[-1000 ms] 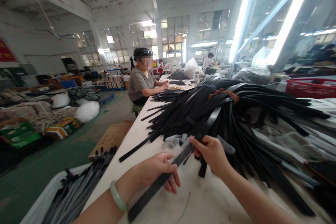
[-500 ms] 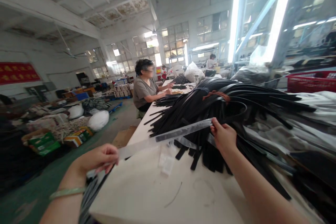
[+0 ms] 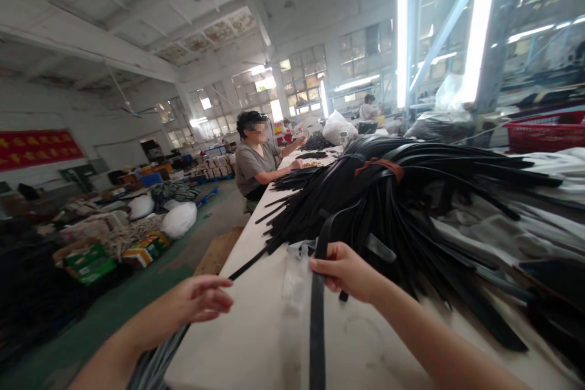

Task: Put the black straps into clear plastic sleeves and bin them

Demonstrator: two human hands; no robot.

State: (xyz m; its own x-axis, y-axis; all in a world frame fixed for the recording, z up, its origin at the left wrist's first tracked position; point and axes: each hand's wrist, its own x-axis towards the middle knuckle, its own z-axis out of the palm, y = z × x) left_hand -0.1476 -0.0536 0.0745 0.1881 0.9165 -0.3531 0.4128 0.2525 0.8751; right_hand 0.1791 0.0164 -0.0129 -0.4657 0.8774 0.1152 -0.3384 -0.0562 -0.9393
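My right hand (image 3: 345, 271) pinches a black strap (image 3: 317, 335) between thumb and fingers. Below the hand the strap runs straight down over the table, and above it bends back toward a large pile of black straps (image 3: 315, 201). Clear plastic sleeves (image 3: 295, 283) lie just left of that hand. Over the table's left edge, my left hand (image 3: 205, 298) has its fingers loosely stretched out and apart. The end of a thin black strip (image 3: 249, 265) reaches its fingertips; whether they touch cannot be made out.
A reddish-brown tie (image 3: 381, 166) binds the pile on the pale table (image 3: 256, 341). A co-worker (image 3: 258, 161) sits farther along the left edge. Grey strips (image 3: 158, 359) hang by the near left corner. A red basket (image 3: 543, 133) stands at right.
The clear sleeve stretched between my hands is no longer held. My right hand has come left and down, now gripping a black strap. My left hand's fingers have opened.
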